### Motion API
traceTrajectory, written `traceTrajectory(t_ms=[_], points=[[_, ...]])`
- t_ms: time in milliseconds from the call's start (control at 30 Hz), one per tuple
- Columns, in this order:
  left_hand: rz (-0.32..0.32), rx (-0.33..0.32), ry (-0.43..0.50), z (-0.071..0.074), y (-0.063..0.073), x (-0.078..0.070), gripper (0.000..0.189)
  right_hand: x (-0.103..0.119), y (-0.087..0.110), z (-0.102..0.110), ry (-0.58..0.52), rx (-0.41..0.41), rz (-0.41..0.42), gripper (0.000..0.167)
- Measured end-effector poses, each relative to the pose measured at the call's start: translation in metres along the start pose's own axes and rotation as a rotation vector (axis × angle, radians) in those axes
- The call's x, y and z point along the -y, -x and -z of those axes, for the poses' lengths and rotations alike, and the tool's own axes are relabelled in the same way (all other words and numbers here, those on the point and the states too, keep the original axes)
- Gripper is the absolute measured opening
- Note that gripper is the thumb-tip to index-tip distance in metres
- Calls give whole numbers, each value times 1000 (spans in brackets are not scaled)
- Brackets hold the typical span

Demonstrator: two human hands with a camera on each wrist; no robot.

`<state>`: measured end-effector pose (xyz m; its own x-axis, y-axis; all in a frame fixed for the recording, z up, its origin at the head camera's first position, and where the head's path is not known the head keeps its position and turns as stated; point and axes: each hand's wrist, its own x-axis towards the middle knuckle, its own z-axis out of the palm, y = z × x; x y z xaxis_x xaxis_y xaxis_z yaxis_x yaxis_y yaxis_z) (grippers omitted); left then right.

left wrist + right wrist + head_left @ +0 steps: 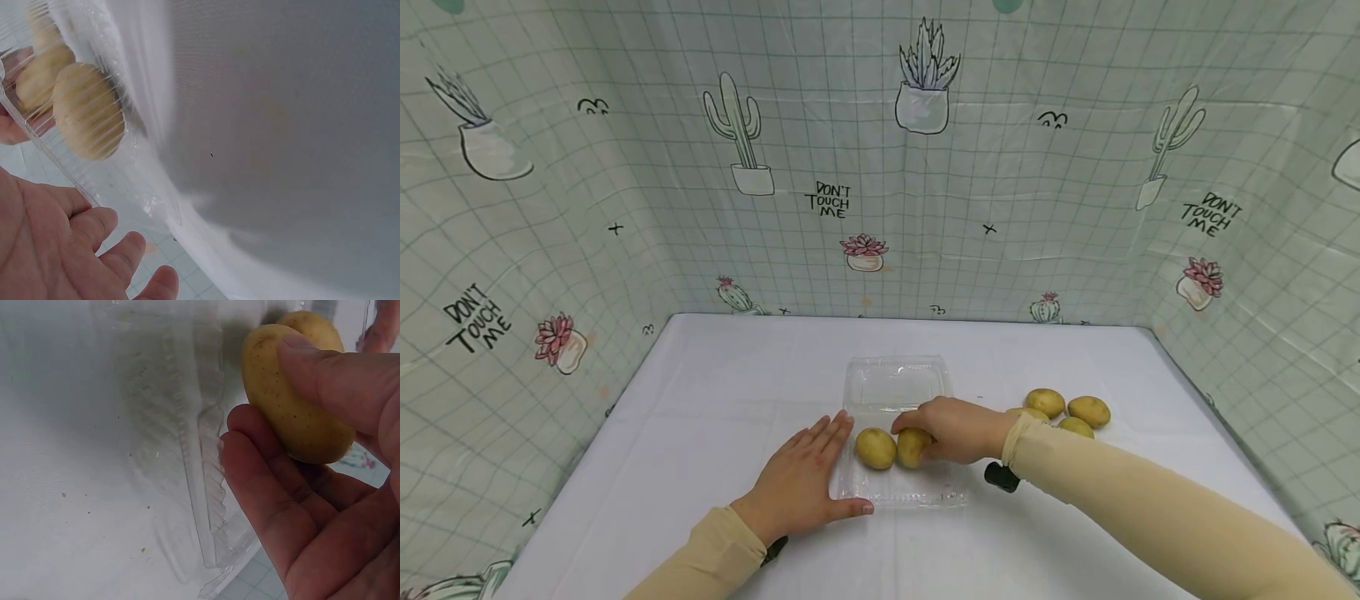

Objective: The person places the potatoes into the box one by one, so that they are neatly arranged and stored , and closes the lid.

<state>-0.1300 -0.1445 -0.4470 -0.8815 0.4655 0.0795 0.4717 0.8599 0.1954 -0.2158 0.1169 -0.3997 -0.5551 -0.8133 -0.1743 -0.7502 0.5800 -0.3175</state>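
A clear plastic clamshell box (pixel 898 496) lies on the white table with its lid (pixel 895 379) folded back. One potato (pixel 876 449) sits in the box's left half. Right beside it my right hand (pixel 958 429) holds a second potato (pixel 913 448) between thumb and fingers. In the right wrist view the thumb presses on this potato (pixel 294 400), with the other potato (pixel 312 328) just behind. My left hand (pixel 797 483) steadies the box's left edge, fingers straight and spread. The left wrist view shows the ribbed wall in front of the potato (pixel 87 112).
Several more potatoes (pixel 1045 403) lie on the table to the right, partly hidden behind my right forearm. A patterned curtain (pixel 820 125) encloses the white tabletop (pixel 737 367) at the back and sides. A dark wrist strap piece (pixel 1002 477) hangs below my right sleeve.
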Motion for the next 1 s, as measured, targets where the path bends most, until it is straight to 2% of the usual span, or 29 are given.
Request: traceTrajectory(t_ms=[400, 733, 1000], points=[[-2, -3, -16, -1, -1, 0, 114, 0, 2, -2, -55, -24, -3, 48], [-6, -9, -17, 1, 1, -2, 112, -3, 5, -4, 0, -78, -6, 47], [-1, -4, -15, 2, 1, -3, 113, -4, 5, -4, -7, -64, -3, 43]])
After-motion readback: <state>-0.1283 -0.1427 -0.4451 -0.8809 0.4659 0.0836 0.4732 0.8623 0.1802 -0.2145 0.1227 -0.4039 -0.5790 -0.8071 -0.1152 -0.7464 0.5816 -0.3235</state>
